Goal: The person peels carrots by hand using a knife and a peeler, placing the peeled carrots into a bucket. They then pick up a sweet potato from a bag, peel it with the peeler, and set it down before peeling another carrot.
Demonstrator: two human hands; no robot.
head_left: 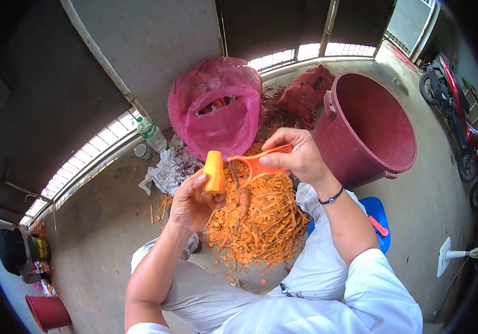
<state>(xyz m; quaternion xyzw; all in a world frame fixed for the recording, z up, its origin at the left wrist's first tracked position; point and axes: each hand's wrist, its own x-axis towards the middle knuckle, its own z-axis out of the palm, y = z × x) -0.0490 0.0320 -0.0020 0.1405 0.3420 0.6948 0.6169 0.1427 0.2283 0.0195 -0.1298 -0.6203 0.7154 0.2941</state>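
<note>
My left hand [190,205] holds a peeled carrot [214,171] upright, its thick cut end down near the palm. In my right hand [301,157] is an orange Y-shaped peeler [254,165], gripped by its handle, with its head pointing left toward the carrot. A small gap shows between the peeler and the carrot. Below both hands, between my legs, lies a big heap of orange carrot peelings [264,217]. A brownish, unpeeled-looking carrot or thick scrap [243,201] rests on top of the heap.
Beyond the heap stand a pink mesh bag [182,106], a dark red sack [307,96] and a large maroon tub [339,153]. Crumpled paper [173,168] and a plastic bottle [150,132] are at left. A blue plastic item [373,207] sits beside my right leg; a motorcycle [455,97] stands far right.
</note>
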